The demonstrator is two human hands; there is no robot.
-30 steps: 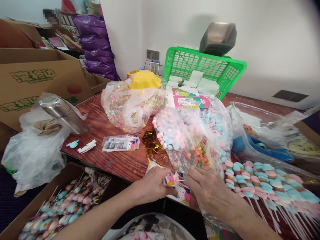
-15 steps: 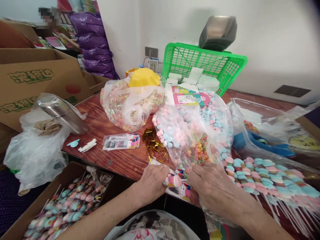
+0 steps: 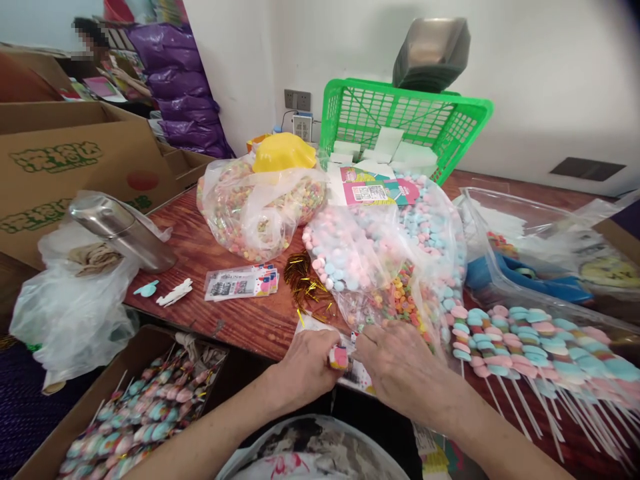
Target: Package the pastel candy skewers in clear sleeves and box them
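Note:
My left hand (image 3: 311, 363) is closed around a marshmallow candy skewer (image 3: 339, 357); only its pink-and-white end shows beside the thumb. Close on the right, my right hand (image 3: 403, 367) has its fingers curled together over the table edge, and what they hold, if anything, is hidden. Printed plastic sleeves (image 3: 361, 379) lie under and between the hands. Gold twist ties (image 3: 306, 287) are heaped just beyond. To the right of my right hand, pink and blue marshmallow skewers (image 3: 530, 347) lie in a row, their white sticks pointing toward me.
Bags of marshmallows (image 3: 345, 247) and ring candies (image 3: 260, 207) stand behind the hands, before a green basket (image 3: 405, 113). A steel flask (image 3: 123, 233) leans at left. Below it, a carton (image 3: 43, 447) holds wrapped skewers. A clear tray (image 3: 500, 280) sits right. A person (image 3: 127, 80) is far left.
The skewer's exposed part between my hands has become shorter, with its end now by my left thumb. My right hand has shifted slightly left and its fingers have drawn in.

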